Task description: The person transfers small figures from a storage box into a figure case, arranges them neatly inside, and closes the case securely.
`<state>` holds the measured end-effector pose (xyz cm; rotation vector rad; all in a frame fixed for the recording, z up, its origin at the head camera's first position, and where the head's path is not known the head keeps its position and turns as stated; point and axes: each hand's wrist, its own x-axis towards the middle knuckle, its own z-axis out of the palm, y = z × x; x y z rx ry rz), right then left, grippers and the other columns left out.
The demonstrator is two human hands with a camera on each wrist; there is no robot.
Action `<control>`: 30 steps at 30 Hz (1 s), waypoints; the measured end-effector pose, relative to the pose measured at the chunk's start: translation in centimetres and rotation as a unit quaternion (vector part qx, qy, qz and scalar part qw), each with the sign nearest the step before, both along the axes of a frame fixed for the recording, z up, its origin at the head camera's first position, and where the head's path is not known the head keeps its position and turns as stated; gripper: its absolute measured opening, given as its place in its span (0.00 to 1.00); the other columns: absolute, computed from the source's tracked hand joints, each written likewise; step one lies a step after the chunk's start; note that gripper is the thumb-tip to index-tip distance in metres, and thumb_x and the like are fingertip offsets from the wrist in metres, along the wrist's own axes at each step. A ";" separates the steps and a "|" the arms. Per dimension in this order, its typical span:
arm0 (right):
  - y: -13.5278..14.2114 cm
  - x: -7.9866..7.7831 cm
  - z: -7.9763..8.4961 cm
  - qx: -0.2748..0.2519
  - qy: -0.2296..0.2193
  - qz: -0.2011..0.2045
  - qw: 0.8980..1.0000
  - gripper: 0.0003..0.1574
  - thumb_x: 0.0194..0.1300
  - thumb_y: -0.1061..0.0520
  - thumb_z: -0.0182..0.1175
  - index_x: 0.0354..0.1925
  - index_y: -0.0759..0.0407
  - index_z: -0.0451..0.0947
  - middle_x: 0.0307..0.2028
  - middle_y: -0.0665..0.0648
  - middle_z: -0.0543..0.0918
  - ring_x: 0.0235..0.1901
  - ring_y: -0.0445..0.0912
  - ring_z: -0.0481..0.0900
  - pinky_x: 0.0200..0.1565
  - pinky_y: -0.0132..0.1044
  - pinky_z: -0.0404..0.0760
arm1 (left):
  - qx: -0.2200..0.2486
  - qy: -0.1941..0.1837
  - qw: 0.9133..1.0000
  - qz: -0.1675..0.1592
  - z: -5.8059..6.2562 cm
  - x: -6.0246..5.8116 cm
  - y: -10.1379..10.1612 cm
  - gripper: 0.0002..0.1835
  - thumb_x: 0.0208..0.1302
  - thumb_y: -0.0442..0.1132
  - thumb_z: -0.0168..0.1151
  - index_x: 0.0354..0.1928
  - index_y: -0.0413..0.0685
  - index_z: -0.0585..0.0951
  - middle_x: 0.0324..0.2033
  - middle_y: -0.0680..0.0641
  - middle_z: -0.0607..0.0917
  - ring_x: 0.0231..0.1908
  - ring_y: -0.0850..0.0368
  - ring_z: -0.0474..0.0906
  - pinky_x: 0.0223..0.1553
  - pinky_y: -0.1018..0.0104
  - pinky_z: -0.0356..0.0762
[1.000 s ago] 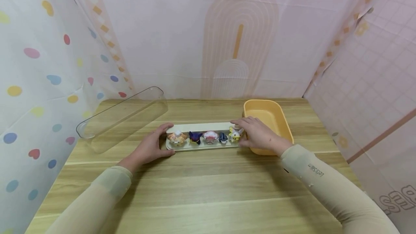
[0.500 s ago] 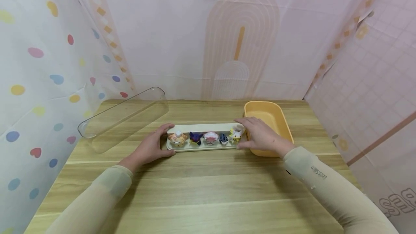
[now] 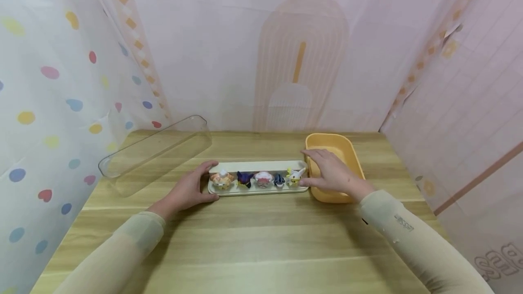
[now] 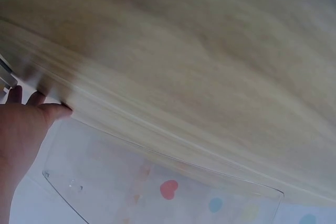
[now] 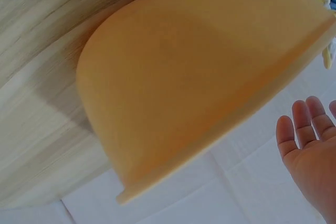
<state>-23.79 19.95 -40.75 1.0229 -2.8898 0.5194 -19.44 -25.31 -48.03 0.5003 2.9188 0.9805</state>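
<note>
A long white tray lies on the table with several small figurines in a row. At its left end is an orange-and-white figurine; a pink-and-white one stands mid-row. My left hand holds the tray's left end, thumb at the front edge and fingers at the back. My right hand is over the yellow bin's near side, holding nothing, with its thumb by the yellow-and-white figurine at the right end. In the right wrist view its fingers look relaxed.
An orange-yellow bin stands just right of the tray. A clear long cover lies at the back left of the wooden table. Printed cloth walls close in the back and both sides.
My right hand has drawn back to the right, away from the yellow-and-white figurine and the tray's end. My left hand stays at the tray's left end. The head view has tilted up slightly.
</note>
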 end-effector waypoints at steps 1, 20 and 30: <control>0.1 0.0 -0.1 -0.003 -0.002 -0.002 1.000 0.62 0.62 0.30 0.74 0.80 0.61 0.64 0.74 0.67 0.75 0.75 0.65 0.70 0.78 0.64 0.64 | -0.001 -0.001 1.000 0.001 -0.1 0.1 0.0 0.58 0.53 0.47 0.86 0.82 0.55 0.60 0.70 0.30 0.79 0.70 0.29 0.75 0.74 0.29 0.66; 1.3 -0.2 -0.3 -0.019 0.015 -0.009 1.000 0.59 0.63 0.35 0.75 0.79 0.62 0.66 0.73 0.69 0.75 0.74 0.68 0.71 0.77 0.66 0.64 | 0.005 0.018 1.000 0.000 -0.7 0.0 -0.1 0.57 0.54 0.47 0.86 0.81 0.56 0.61 0.68 0.31 0.80 0.69 0.30 0.77 0.72 0.28 0.67; 1.9 -0.3 -0.2 -0.018 0.019 -0.013 1.000 0.60 0.62 0.36 0.76 0.79 0.63 0.65 0.72 0.70 0.76 0.72 0.69 0.72 0.75 0.67 0.67 | 0.000 0.016 1.000 0.003 -0.5 0.2 0.1 0.57 0.54 0.47 0.86 0.82 0.54 0.60 0.68 0.31 0.80 0.69 0.29 0.77 0.72 0.27 0.68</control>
